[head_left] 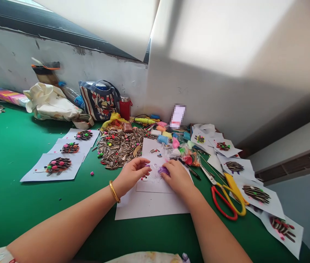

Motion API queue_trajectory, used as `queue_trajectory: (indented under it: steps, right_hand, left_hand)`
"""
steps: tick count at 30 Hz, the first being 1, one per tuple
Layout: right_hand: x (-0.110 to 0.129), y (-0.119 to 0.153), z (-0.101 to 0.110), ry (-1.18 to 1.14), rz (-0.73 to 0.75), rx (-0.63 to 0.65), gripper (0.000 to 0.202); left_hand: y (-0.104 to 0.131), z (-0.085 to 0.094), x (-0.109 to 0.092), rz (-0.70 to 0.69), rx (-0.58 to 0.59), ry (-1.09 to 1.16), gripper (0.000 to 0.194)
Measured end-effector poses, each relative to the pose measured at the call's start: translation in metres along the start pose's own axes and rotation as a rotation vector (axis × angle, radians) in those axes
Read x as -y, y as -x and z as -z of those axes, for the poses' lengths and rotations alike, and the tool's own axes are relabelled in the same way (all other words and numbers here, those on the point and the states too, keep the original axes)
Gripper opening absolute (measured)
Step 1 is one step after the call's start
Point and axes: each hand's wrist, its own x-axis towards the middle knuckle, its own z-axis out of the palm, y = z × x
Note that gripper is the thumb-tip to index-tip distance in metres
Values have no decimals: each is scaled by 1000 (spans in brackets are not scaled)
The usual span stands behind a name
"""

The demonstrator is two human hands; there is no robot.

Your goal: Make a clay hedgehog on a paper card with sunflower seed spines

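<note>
My left hand (134, 174), with a gold bangle at the wrist, is held over a white paper sheet (155, 202). Its thumb and fingers are curled together around a small purple bit (147, 166), which looks like modelling clay. A larger purple clay lump (163, 170) lies under the fingertips of my right hand (179, 178), which grips it against the paper. Between the hands the paper carries a patch of pale purple dots. Several sunflower seeds (155, 150) lie on the paper beyond my fingers.
A heap of sunflower seeds (119, 146) lies behind my left hand. Scissors (222, 193) with red and yellow handles rest at right. Finished seed pictures (62, 166) lie left and right. Clay packets (163, 138), a red flask (124, 107) and bags (100, 100) stand along the wall.
</note>
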Motion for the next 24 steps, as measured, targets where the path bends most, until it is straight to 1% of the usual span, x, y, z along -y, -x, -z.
queue_trajectory:
  steps: [3,6,8,11,12,13,15,17,21,24]
  right_hand:
    - [5,-1,3,-111,28,-63,19]
    - [14,1,8,-244,43,-86,19]
    - [19,2,9,-293,36,-86,19]
    - [22,4,7,-335,46,-110,22]
    - [23,4,6,-347,57,-118,24]
    - [23,4,5,-357,70,-124,25]
    - [23,4,4,-373,92,-118,24]
    - [24,4,4,-386,106,-98,21]
    - [27,4,4,-420,132,-61,19]
    - [27,4,2,-449,143,-60,20]
  left_hand:
    - [-2,0,4,-55,-16,-37,34]
    - [0,-1,5,-155,-19,-131,24]
    - [4,-2,3,-267,-32,-223,19]
    - [9,-2,0,-473,-66,-376,11]
    - [10,-1,0,-514,-66,-413,10]
    - [10,-1,0,-529,-61,-437,10]
    - [11,0,1,-518,-47,-467,12]
    - [12,1,2,-499,-30,-491,14]
    - [13,1,4,-512,16,-536,16]
    - [13,0,5,-461,15,-497,13]
